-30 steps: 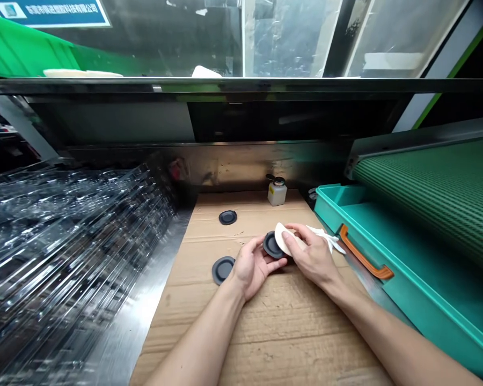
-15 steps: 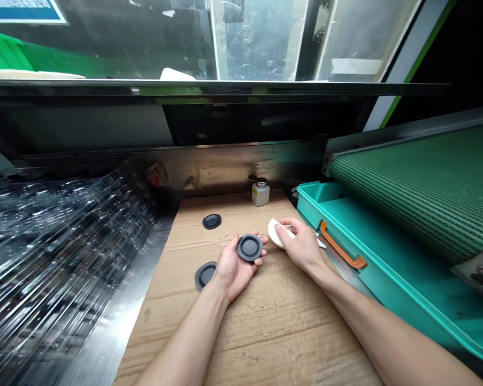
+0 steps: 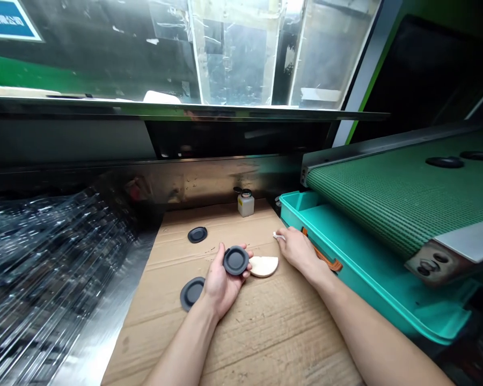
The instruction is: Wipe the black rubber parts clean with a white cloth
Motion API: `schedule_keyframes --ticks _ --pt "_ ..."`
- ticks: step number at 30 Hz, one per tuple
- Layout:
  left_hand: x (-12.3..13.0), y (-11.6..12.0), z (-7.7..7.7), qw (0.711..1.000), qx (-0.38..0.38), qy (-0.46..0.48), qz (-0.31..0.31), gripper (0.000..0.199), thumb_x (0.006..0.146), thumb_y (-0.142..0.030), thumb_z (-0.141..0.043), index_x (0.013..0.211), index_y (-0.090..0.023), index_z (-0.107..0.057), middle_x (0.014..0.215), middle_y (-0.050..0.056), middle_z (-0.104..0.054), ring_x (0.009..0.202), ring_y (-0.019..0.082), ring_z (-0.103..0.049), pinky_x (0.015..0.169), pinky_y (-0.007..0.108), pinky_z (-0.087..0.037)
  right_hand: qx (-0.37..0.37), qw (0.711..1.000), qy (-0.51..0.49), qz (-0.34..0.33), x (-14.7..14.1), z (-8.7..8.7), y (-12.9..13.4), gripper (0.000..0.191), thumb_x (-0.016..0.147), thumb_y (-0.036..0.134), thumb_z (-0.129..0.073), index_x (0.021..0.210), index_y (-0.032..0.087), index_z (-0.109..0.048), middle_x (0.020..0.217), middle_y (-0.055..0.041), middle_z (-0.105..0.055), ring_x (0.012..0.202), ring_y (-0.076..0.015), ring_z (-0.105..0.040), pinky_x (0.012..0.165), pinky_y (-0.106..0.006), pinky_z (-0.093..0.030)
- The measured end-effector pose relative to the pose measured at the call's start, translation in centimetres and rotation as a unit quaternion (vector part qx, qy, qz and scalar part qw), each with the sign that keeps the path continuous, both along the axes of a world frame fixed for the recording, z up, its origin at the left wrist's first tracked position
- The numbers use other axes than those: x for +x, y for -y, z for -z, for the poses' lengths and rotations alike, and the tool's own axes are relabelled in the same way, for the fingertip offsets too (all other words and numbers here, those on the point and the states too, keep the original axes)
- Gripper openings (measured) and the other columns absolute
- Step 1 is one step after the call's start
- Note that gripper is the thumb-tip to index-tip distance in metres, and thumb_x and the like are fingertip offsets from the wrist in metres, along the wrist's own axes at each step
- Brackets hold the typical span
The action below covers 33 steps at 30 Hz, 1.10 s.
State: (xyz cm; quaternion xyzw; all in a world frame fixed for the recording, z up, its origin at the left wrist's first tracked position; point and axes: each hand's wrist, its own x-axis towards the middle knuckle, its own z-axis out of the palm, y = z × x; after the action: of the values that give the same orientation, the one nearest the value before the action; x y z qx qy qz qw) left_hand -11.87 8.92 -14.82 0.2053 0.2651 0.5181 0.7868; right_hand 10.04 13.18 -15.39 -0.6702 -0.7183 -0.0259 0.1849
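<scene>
My left hand [image 3: 220, 287] is closed around a dark grey round rubber disc [image 3: 236, 260] with a raised ring, its face turned up. Just right of these fingers lies a cream half-round pad [image 3: 265, 266] on the cardboard. My right hand [image 3: 300, 251] is at the cardboard's right edge, beside the teal bin. Its fingers close on a small slim white piece [image 3: 279, 236]; only the tip shows, so its kind is unclear. Two more dark discs rest on the cardboard, a far one [image 3: 197, 235] and a near one [image 3: 192, 294] partly behind my left wrist.
A small square bottle [image 3: 246, 203] with a metal top stands at the cardboard's back. The teal bin [image 3: 370, 262] with an orange handle [image 3: 326, 259] sits under a green conveyor belt [image 3: 386, 187] carrying several black discs [image 3: 445, 162]. Clear plastic-wrapped stacks [image 3: 36, 284] fill the left.
My right hand has let go of the cream pad, which now lies on the cardboard, and grips a small white piece. The left hand still holds its disc. The view has turned right.
</scene>
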Motion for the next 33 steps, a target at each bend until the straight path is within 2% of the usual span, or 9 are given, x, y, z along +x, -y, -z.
schedule_keyframes --ticks 2,5,9,12,15,18,25,29,33 --pt "0.0 0.1 0.0 1.0 -0.007 0.004 -0.002 0.041 0.092 -0.045 -0.047 0.107 -0.01 -0.06 0.093 0.016 -0.067 0.066 0.017 -0.059 0.055 0.026 -0.041 0.027 0.999 -0.028 -0.012 -0.7 -0.4 -0.5 0.026 0.096 0.029 -0.041 0.107 0.023 -0.064 0.094 -0.0073 -0.062 0.086 -0.0201 -0.061 0.075 -0.028 -0.042" --pt "-0.1 0.0 0.1 1.0 -0.013 0.014 0.006 0.042 0.092 -0.047 -0.046 0.107 -0.01 -0.06 0.093 0.016 -0.067 0.065 0.017 -0.059 0.055 0.025 -0.041 0.068 0.997 -0.043 -0.018 -2.3 -3.0 -2.8 0.027 0.096 0.029 -0.043 0.112 0.023 -0.063 0.097 -0.0068 -0.063 0.09 -0.0192 -0.062 0.08 -0.027 -0.042" --pt "-0.3 -0.2 0.2 0.999 -0.029 0.025 0.011 0.044 0.091 -0.05 -0.048 0.104 -0.01 -0.06 0.091 0.015 -0.068 0.063 0.016 -0.06 0.053 0.025 -0.04 0.072 0.996 -0.028 -0.033 -4.7 -8.2 -8.8 0.031 0.094 0.03 -0.043 0.115 0.023 -0.066 0.103 -0.0103 -0.065 0.095 -0.0221 -0.062 0.082 -0.029 -0.043" --pt "-0.3 -0.4 0.4 0.999 -0.043 0.027 0.008 0.046 0.09 -0.052 -0.047 0.102 -0.01 -0.061 0.087 0.013 -0.068 0.06 0.016 -0.059 0.051 0.025 -0.038 0.046 0.997 -0.017 -0.055 -6.1 -10.3 -12.9 0.03 0.09 0.027 -0.048 0.108 0.021 -0.071 0.102 -0.0114 -0.068 0.096 -0.0232 -0.063 0.081 -0.028 -0.045" --pt "-0.2 -0.5 0.7 0.998 -0.042 0.036 0.011 0.051 0.089 -0.057 -0.046 0.1 -0.01 -0.061 0.086 0.014 -0.068 0.058 0.016 -0.059 0.051 0.025 -0.037 0.007 0.997 -0.007 -0.075 -6.8 -10.0 -15.0 0.028 0.084 0.02 -0.051 0.099 0.018 -0.074 0.095 -0.0111 -0.071 0.093 -0.0229 -0.065 0.079 -0.027 -0.046" --pt "-0.2 -0.5 1.0 0.998 -0.038 0.04 0.016 0.056 0.087 -0.062 -0.046 0.101 -0.01 -0.061 0.086 0.014 -0.068 0.058 0.016 -0.06 0.051 0.025 -0.036 -0.018 0.996 0.003 -0.088 -6.8 -9.5 -15.7 0.029 0.082 0.019 -0.051 0.097 0.017 -0.075 0.093 -0.0111 -0.072 0.091 -0.0228 -0.065 0.077 -0.027 -0.047" --pt "-0.3 -0.5 1.0 0.998 -0.036 0.048 0.01 0.063 0.086 -0.068 -0.04 0.102 -0.01 -0.06 0.084 0.014 -0.067 0.057 0.017 -0.059 0.052 0.025 -0.035 -0.02 0.994 0.001 -0.106 -6.7 -10.5 -16.3 0.026 0.079 0.018 -0.054 0.092 0.019 -0.077 0.093 -0.0098 -0.073 0.087 -0.024 -0.066 0.075 -0.031 -0.048" --pt "-0.4 -0.5 1.0 0.997 -0.036 0.061 0.018 0.059 0.087 -0.065 -0.041 0.101 -0.011 -0.059 0.084 0.013 -0.067 0.057 0.017 -0.059 0.052 0.026 -0.035 -0.02 0.993 -0.018 -0.118 -6.7 -10.8 -16.0 0.022 0.077 0.017 -0.057 0.087 0.019 -0.077 0.088 -0.0089 -0.073 0.084 -0.0232 -0.066 0.073 -0.029 -0.048" --pt "-0.6 -0.6 1.0 0.995 -0.044 0.091 0.001 0.052 0.09 -0.057 -0.043 0.103 -0.009 -0.059 0.087 0.015 -0.066 0.059 0.017 -0.057 0.052 0.026 -0.035 0.015 0.992 -0.067 -0.105 -6.2 -11.4 -13.3 0.028 0.085 0.031 -0.053 0.097 0.017 -0.075 0.088 -0.008 -0.073 0.081 -0.0216 -0.066 0.071 -0.029 -0.047"
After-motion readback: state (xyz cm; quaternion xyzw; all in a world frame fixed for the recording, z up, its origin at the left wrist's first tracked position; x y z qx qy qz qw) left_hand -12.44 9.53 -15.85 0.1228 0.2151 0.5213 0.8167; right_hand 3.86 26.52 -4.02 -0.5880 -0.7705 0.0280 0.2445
